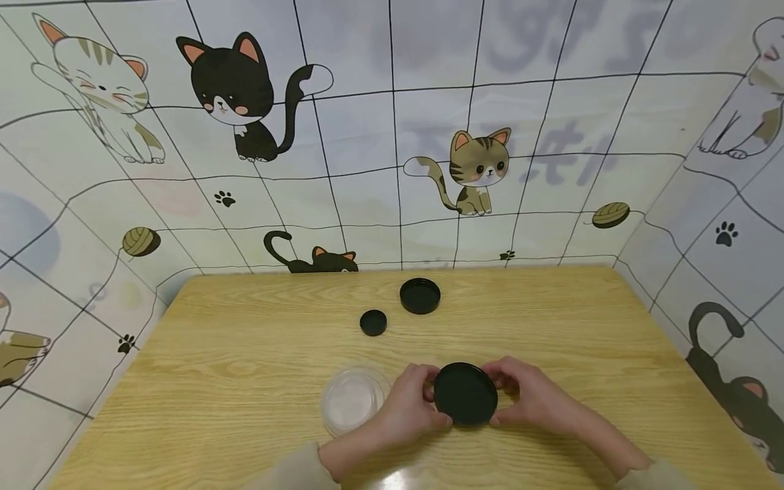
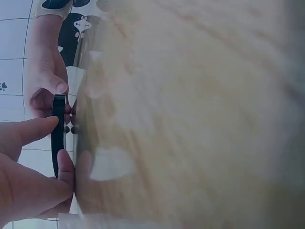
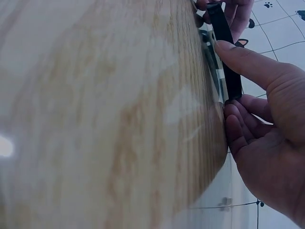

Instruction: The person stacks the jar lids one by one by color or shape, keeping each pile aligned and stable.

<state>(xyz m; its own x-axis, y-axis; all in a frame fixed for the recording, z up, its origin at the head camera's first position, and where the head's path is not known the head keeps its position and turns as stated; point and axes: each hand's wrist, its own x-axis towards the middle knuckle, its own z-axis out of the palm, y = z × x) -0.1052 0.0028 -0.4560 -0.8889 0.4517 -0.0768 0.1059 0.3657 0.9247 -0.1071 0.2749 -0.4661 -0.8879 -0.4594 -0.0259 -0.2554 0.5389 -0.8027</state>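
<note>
Both hands hold a round black lid [image 1: 465, 393] by its opposite edges, near the front of the table. My left hand [image 1: 409, 404] grips its left side, thumb at the near edge and fingers round the side. On the right side my right hand [image 1: 531, 400] pinches the rim between thumb and fingers. The wrist views show the lid [image 2: 58, 138] edge-on, low over the tabletop. Beside my left hand, partly covered by it, stands a clear round plastic container [image 1: 349, 403]. Farther back lie a larger black lid [image 1: 420, 297] with a raised rim and a small black lid [image 1: 373, 322].
The wooden table [image 1: 245, 354] has a glossy, light top. A wall covering [image 1: 367, 136] with cartoon cats and grid lines rises behind it and at both sides.
</note>
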